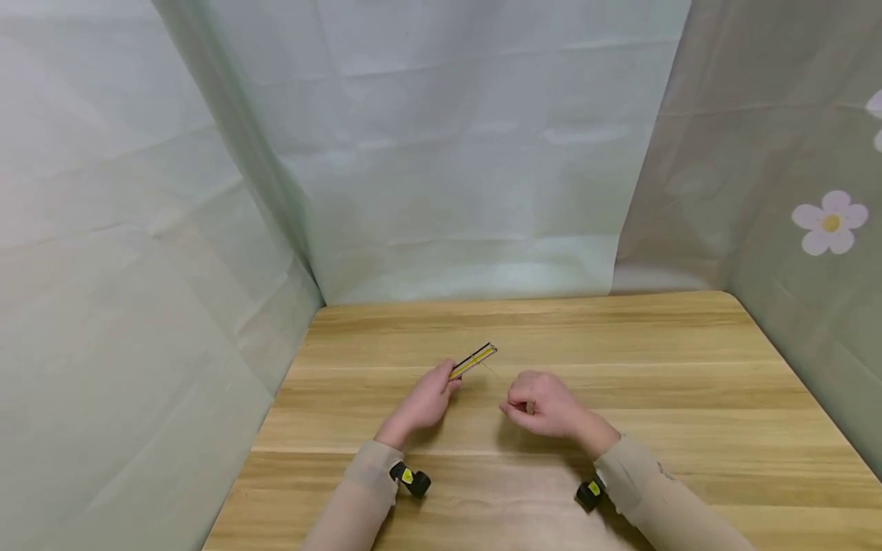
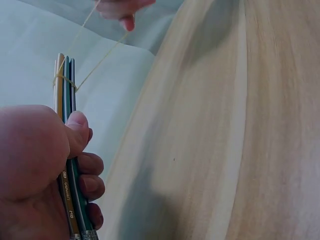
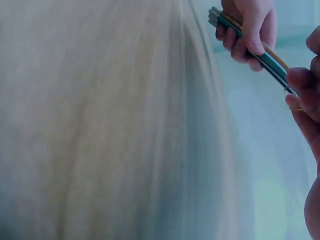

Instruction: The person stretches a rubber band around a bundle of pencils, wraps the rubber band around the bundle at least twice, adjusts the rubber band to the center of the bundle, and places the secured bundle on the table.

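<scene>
My left hand point(image 1: 429, 396) grips a bundle of several pencils point(image 1: 474, 360), thumb laid along them and fingers curled round. In the left wrist view the pencils point(image 2: 66, 85) show gold, green and dark barrels, one lettered "HB". A thin yellowish rubber band point(image 2: 102, 59) loops round the bundle near its upper end. From there it runs in two stretched strands to my right hand point(image 2: 122, 9). In the head view the right hand point(image 1: 542, 404) is apart from the pencils, to their right, its fingers curled and pulling the band out. Metal ferrules point(image 3: 214, 16) show at the pencils' other end.
Both hands are over a wood-grain table point(image 1: 675, 367). Pale cloth point(image 1: 455, 153) hangs behind it and at the left, and a greenish cloth with a white flower point(image 1: 830, 223) hangs at the right. Each wrist wears a small black camera point(image 1: 411, 480).
</scene>
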`<move>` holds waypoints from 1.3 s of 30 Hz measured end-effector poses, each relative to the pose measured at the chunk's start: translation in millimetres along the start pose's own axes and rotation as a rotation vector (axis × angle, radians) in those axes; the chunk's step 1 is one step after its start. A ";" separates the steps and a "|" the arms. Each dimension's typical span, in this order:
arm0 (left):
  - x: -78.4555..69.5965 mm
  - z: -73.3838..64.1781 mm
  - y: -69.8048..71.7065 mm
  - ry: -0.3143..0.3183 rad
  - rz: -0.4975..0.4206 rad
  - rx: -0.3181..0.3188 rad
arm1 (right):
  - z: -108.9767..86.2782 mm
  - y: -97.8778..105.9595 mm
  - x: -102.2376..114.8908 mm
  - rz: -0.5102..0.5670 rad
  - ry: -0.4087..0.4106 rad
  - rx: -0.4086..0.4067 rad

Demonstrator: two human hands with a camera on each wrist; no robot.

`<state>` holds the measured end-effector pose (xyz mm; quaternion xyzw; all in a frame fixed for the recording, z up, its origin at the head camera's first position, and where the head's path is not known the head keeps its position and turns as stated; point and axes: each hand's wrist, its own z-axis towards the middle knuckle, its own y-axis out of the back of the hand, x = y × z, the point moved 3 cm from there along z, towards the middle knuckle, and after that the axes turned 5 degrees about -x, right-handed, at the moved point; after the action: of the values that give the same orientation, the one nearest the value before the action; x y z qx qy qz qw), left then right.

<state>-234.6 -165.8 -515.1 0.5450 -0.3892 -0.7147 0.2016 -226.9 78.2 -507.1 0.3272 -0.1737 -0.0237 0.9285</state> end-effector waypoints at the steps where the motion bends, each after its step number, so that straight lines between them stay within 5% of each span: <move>1: -0.4 0.1 0.3 0.003 -0.005 0.005 | 0.7 0.4 2.1 0.008 0.006 0.000; 3: -0.5 0.8 0.6 0.003 -0.020 0.006 | 1.4 0.4 5.8 0.069 -0.038 -0.003; 5: -0.4 1.9 1.7 0.012 -0.036 -0.005 | 0.9 -1.8 8.9 0.217 -0.168 0.004; 10: 2.1 3.2 7.2 0.054 -0.063 -0.058 | -1.2 -15.0 15.2 0.776 -0.618 -0.091; 14: 2.4 6.6 11.9 0.076 -0.096 -0.102 | 3.3 -22.6 17.7 1.154 -0.833 -0.238; 20: 6.4 9.2 12.4 0.111 -0.119 -0.175 | 14.1 -28.1 21.7 1.668 -0.935 -0.474; 27: 4.2 9.2 9.3 0.101 -0.147 -0.262 | 28.8 -37.2 23.4 2.162 -0.934 -0.793; 32: -0.5 9.9 5.5 0.076 -0.142 -0.321 | 39.2 -41.7 22.8 2.235 -0.955 -1.000; 39: -3.7 11.7 3.4 0.058 -0.143 -0.349 | 44.3 -42.9 21.2 2.167 -1.005 -1.088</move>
<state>-244.8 -161.3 -508.9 0.5484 -0.2135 -0.7679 0.2529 -219.0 14.6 -494.8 -0.4358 -0.6397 0.5443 0.3233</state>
